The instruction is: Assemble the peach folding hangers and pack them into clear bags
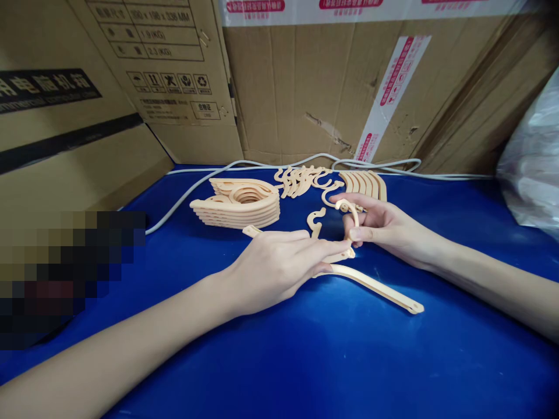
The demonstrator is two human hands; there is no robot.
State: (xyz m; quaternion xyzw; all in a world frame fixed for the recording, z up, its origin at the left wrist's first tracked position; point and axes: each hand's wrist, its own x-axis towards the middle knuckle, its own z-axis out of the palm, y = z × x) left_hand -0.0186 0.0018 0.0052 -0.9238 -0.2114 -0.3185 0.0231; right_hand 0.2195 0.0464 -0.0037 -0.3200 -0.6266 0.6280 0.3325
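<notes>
My right hand (384, 224) pinches a beige plastic hanger hook (356, 221) between thumb and fingers, its curve upward. Under my left hand (275, 262) lie beige hanger arms; its fingers close round them near the hook's lower end. One long arm (375, 285) reaches out to the right, and the tip of another piece (251, 231) shows behind the left hand. Whether the hook touches the arms is hidden by my fingers. A loose small hook-shaped piece (315, 220) lies just beyond my hands.
Behind on the blue surface (305, 361) are stacked folded hangers (244, 215), a heap of hooks (301, 180) and a row of curved arms (364, 185). A white cable (209, 174) runs along cardboard boxes (297, 87). A clear plastic bag (533, 151) stands at right.
</notes>
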